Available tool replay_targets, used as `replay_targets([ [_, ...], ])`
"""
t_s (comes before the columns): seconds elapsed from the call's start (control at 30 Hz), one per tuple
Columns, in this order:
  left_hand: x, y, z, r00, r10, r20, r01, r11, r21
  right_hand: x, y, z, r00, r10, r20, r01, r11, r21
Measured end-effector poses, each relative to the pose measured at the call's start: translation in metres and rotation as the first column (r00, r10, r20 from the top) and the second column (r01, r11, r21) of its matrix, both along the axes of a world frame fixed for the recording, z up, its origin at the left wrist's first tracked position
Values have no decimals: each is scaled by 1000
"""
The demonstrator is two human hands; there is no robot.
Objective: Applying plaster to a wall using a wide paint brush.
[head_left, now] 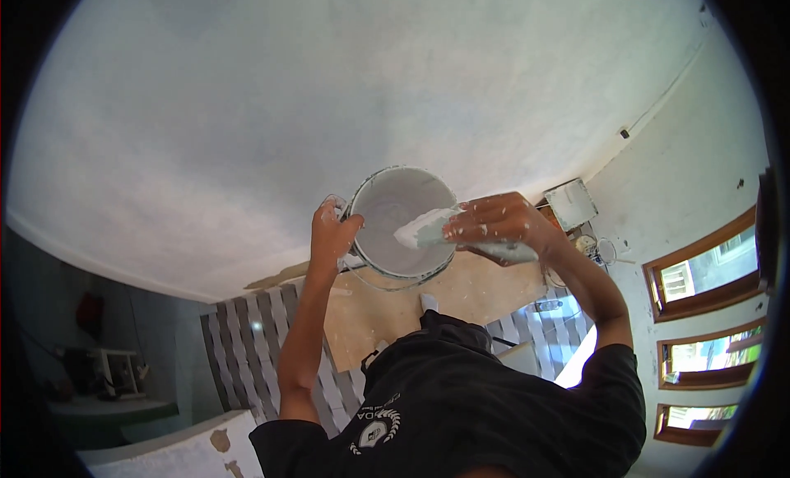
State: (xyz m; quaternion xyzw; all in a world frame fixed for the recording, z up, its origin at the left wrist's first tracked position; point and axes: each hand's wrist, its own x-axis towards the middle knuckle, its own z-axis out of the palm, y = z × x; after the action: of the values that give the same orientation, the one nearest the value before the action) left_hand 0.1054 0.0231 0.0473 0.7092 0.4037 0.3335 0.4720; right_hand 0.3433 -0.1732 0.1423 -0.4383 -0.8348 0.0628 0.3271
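Note:
A round bucket (374, 197) is held up near the wall, its mouth facing me and its pale inside smeared with white. My left hand (332, 234) grips it at the left edge, thumb over the rim. In my right hand (498, 220) is a flat pale putty knife (433, 226), and its end reaches over the bucket's mouth. White putty (406, 234) clings to that end. Beneath the same hand shows another flat, greyish blade (512, 253); how it is held is partly hidden. White splashes speckle both hands.
A large whitish wall (271, 108) rises ahead. Below lies a tan board (362, 317) on a patterned floor (262, 334). A whitish square container (571, 203) and a small cup (606, 250) are at the right. Wood-framed windows (654, 280) line the right wall.

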Motion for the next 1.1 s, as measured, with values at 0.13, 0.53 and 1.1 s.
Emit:
replay_targets([
  [0.13, -6, -4, 26, 994, -86, -69, 78, 990, -116, -15, -8, 11, 994, -43, -97, 35, 995, -89],
  [0.53, -15, -30, 63, 981, -174, 91, 192, 945, -263, -14, -30, 46, 989, 9, -145, 11, 990, 138],
  [1.1, -17, -48, 83, 980, -158, 122, 187, 937, -296, -14, -9, 96, 992, -57, 113, 57, 998, 5],
])
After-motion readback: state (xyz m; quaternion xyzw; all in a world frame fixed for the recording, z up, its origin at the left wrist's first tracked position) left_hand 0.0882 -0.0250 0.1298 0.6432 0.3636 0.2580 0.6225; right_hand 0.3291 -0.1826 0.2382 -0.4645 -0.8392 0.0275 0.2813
